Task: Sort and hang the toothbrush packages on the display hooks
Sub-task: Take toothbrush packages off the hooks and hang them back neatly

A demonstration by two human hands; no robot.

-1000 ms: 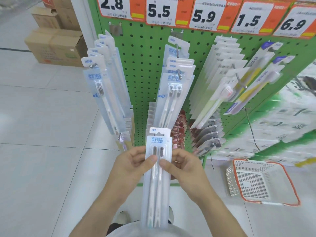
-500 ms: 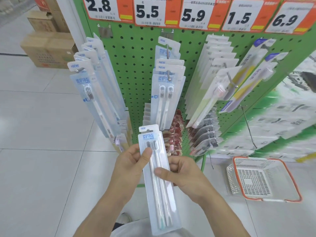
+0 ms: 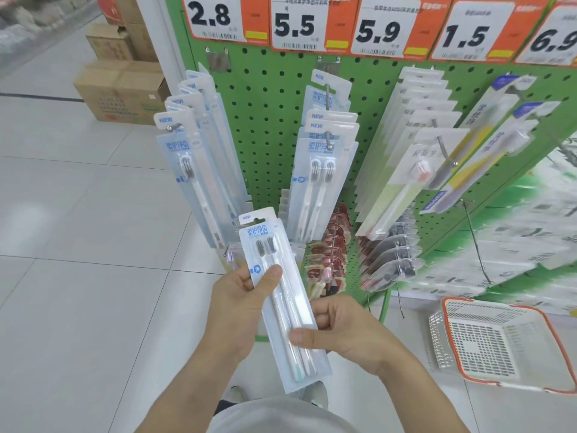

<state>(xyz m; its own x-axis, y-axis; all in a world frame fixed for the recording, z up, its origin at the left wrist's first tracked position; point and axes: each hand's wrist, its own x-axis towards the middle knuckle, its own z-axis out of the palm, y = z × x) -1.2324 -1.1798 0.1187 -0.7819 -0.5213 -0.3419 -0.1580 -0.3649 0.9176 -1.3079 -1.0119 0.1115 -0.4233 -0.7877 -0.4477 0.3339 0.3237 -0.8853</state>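
A clear two-brush toothbrush package (image 3: 274, 276) with a blue-lettered card leans top-left in front of me. My left hand (image 3: 240, 307) grips its upper left edge, thumb across the front. My right hand (image 3: 340, 332) pinches its lower right part, thumb on the front. On the green pegboard (image 3: 265, 120) the same packages hang on the middle hook (image 3: 324, 170), under the 5.5 price tag. A left hook carries a row of similar packages (image 3: 193, 157). To the right hang white-backed packages (image 3: 406, 157).
An orange-rimmed white basket (image 3: 499, 342) lies on the floor at the right. Cardboard boxes (image 3: 121, 92) stand at the back left. Lower hooks hold red packs (image 3: 327, 257) and dark-brush packs (image 3: 390, 260). White tile floor stretches to the left.
The package has tilted from upright to leaning top-left. My right hand has slid down toward its lower part. The view has moved closer to the pegboard.
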